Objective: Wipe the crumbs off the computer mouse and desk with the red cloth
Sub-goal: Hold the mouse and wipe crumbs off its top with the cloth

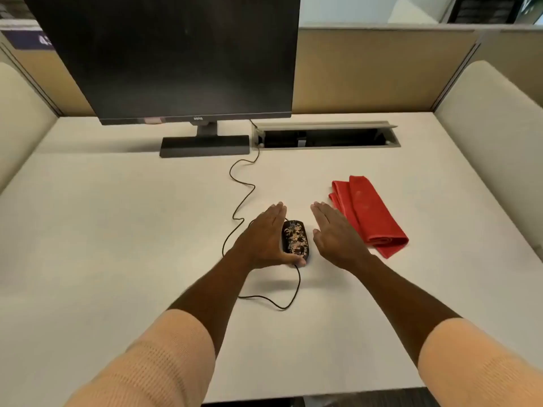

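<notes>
Pale tabletop [117,230] inside an office cubicle, walled by tan and cream partitions at the back and both sides. Dark monitor [164,54], switched off, stands at the back left on a flat black base [204,146]. Open cable tray [324,136] is set into the surface just right of that base. Black computer mouse [295,237], its top thickly speckled with tan crumbs, lies near the centre; its black cord [244,198] runs in loose loops back toward the tray and also curls toward the near edge. Folded red cloth [368,215] lies flat on the tabletop to the right of the mouse, well clear of it, untouched. Left hand [261,239]: fingers straight and together, flat along the left side of the mouse, thumb curled round its near end; grip released, nothing lifted. Right hand [332,233]: flat, fingers extended, between mouse and cloth, beside the cloth's near edge; grip released, empty. Peach knitted sleeves [152,362] cover both arms down to mid-forearm.
</notes>
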